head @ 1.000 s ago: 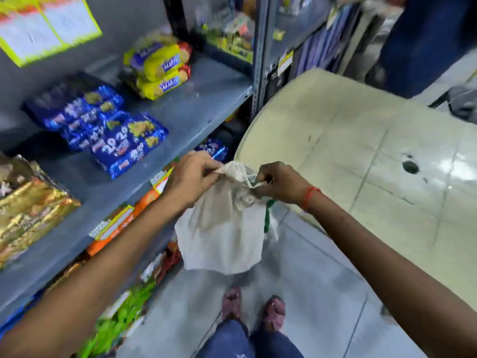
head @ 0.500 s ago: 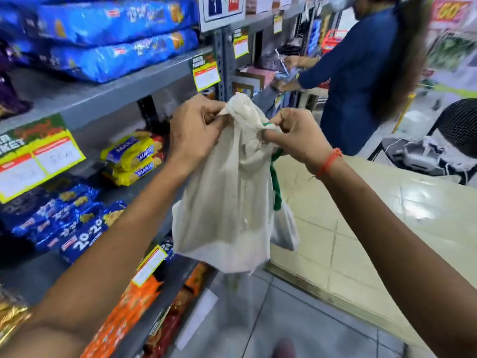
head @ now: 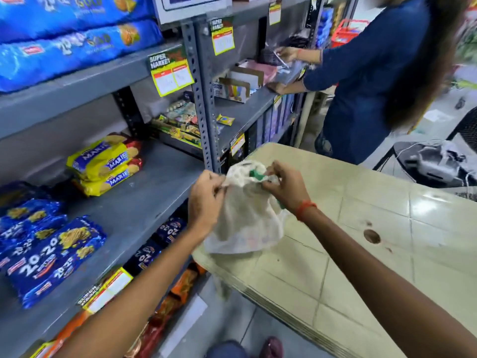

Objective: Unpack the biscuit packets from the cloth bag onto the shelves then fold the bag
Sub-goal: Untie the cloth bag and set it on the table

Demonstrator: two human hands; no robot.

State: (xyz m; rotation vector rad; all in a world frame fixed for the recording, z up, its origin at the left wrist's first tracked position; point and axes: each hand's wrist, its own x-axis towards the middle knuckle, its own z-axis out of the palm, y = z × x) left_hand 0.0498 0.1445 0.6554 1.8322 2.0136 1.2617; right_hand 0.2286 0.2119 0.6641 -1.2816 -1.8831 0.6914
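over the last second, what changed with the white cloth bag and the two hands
The white cloth bag was lifted up in the air, then brought down so its bottom rests on the pale tiled table. The left hand and right hand kept pinching its bunched top throughout. The shelf packets look unmoved.

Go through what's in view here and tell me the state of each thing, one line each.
Cloth bag: limp, mouth gathered, lower part resting on the table edge.
Left hand: pinching the bag's top edge.
Right hand: pinching the bag's top by the green handle.
Marie packets: stacked on the middle shelf.
20-20 packets: lying flat, overlapping, on the same shelf.
Table: bare apart from the bag.
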